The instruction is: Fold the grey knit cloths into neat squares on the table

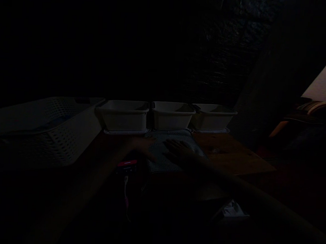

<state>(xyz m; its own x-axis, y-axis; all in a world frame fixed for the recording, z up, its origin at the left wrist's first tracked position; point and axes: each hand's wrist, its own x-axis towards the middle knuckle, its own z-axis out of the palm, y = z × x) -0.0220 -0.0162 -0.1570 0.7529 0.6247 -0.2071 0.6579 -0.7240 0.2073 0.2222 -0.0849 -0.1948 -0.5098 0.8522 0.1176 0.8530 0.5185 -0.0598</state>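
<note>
- Cloth, grey, one: lies spread on the table, near the middle of the view; taken as the clock's centre for the entries below. From the left hand it extends toward 3 o'clock; from the right hand, toward 9 and 12.
- Left hand, one: at the cloth's 9 o'clock, fingers spread over its edge, blurred; nothing seen in its grasp. Contact pressure cannot be told.
- Right hand, one: over the cloth, just to the 3 o'clock side of its middle, palm down, fingers extended toward 10 o'clock; grips nothing visible. The two hands are apart, with cloth showing between them.
- Tubs, pale, three, in a row beyond the cloth: left tub at 10 to 11 o'clock, middle tub at 12, right tub between 1 and 2.
- Basket, pale, perforated, one: 9 to 10 o'clock, something blue inside.
- Device, small, red and dark, one: 8 o'clock, near the left hand; white cable running toward 6 o'clock from it.
- Packet, whitish, crumpled, one: 4 to 5 o'clock; contents too dark to tell.
- Table, wooden: brown surface showing at 3 o'clock.
</note>
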